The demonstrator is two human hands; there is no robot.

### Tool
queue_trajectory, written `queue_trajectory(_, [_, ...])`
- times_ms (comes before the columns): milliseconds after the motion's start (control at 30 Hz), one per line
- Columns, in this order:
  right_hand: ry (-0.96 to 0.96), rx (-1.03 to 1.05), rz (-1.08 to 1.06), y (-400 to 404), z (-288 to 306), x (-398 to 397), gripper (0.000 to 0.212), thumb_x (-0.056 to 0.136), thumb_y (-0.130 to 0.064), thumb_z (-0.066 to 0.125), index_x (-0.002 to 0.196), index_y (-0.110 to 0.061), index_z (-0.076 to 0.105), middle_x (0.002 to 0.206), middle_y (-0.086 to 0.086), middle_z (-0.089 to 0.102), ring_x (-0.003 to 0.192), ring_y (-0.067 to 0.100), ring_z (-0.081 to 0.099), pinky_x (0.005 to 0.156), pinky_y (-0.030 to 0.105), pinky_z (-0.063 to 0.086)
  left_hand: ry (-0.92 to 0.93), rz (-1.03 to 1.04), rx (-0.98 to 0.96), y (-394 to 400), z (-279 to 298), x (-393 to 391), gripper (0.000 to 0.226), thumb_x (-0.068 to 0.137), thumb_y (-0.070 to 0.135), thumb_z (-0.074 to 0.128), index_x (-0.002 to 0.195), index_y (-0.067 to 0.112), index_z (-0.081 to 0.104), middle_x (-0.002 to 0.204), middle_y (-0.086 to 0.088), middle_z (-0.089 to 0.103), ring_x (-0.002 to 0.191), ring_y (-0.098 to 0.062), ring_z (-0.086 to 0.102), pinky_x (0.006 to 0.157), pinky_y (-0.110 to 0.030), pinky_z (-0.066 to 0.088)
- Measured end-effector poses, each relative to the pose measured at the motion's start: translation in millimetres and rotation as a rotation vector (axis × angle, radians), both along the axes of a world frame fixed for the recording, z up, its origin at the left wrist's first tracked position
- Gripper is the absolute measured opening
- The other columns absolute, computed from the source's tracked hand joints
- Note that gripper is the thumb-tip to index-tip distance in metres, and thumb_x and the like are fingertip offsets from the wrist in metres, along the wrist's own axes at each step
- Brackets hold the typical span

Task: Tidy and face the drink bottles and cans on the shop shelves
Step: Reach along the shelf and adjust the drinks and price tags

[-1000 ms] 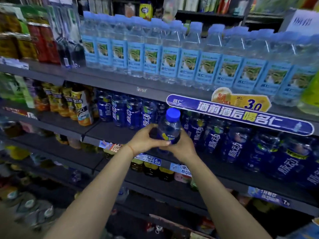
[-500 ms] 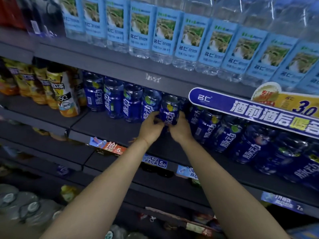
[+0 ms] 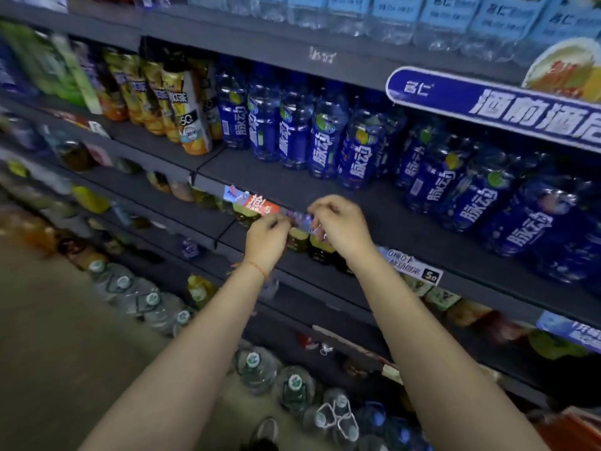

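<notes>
1. Both hands sit at the front lip of the shelf (image 3: 406,229) that carries the blue bottles (image 3: 325,138), below and in front of the row. Left hand (image 3: 266,240) has fingers curled under; right hand (image 3: 341,227) likewise, fingertips near a small blue price tag (image 3: 304,221) on the lip. Can't tell if either pinches the tag or grips nothing: motion blur.
2. Neither hand holds a bottle.
3. Blue bottles stand upright in a row on that shelf, set back from the lip, w/ bare shelf in front. Yellow bottles (image 3: 188,112) stand just left of the row. Clear water bottles (image 3: 374,17) are on the shelf above it. A blue banner (image 3: 487,109) hangs over the right part of the row.
4. Handling, my guess: full plastic bottles, moderately heavy, walls give a bit under squeeze, smooth film label prob slick. Best hold is round the mid body, or at the cap to twist; two hands is steadier.
5. Look: deep blue tinted plastic, blue wrap w/ white characters running down the side, green-yellow fruit mark near the shoulder. Most labels face out; right-hand ones are turned unevenly and lean in the wide-angle view.
6. Judgement: row is short of the lip, so pulling fwd seems left to do.
</notes>
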State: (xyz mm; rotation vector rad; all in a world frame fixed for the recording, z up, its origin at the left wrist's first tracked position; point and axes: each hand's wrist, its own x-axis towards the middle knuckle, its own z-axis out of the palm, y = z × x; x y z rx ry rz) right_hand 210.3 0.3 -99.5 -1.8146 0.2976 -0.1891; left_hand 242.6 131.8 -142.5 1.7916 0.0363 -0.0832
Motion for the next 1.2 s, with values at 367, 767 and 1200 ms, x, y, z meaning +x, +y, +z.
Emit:
queue_trajectory(367, [0.608, -0.007, 0.26, 56.9, -183.2, -62.8, 0.017, 0.096, -0.014, 0.048, 0.086, -0.013, 0.062, 0.065, 0.004, 0.061, 0.044, 0.016, 0.054, 0.043, 0.021, 0.039, 0.557, -0.091, 0.134, 99.0, -138.4, -66.2, 0.015, 0.098, 0.013, 0.053, 0.086, 0.008, 0.061, 0.067, -0.009, 0.056, 0.05, -0.018, 0.051, 0.037, -0.017, 0.035])
queue_trajectory(767, [0.776, -0.156, 0.29, 151.9, -295.3, 95.7, 0.012, 0.096, -0.018, 0.052, 0.101, -0.018, 0.063, 0.087, 0.007, 0.063, 0.066, 0.016, 0.058, 0.056, 0.025, 0.048, 0.683, 0.09, -0.037, 185.2, -253.6, 78.2, 0.016, 0.095, 0.008, 0.055, 0.08, 0.006, 0.06, 0.061, -0.012, 0.053, 0.04, -0.013, 0.051, 0.036, -0.015, 0.036])
queue_trajectory(1200, [0.545, -0.02, 0.384, 298.9, -376.0, 297.8, 0.062, 0.092, 0.009, 0.038, 0.147, -0.019, 0.035, 0.149, 0.018, 0.043, 0.11, 0.027, 0.052, 0.077, 0.034, 0.051, 0.501, 0.264, 0.008, 274.6, -340.2, 252.1, 0.047, 0.089, 0.011, 0.053, 0.135, 0.017, 0.047, 0.112, -0.002, 0.059, 0.106, -0.03, 0.062, 0.084, -0.037, 0.049])
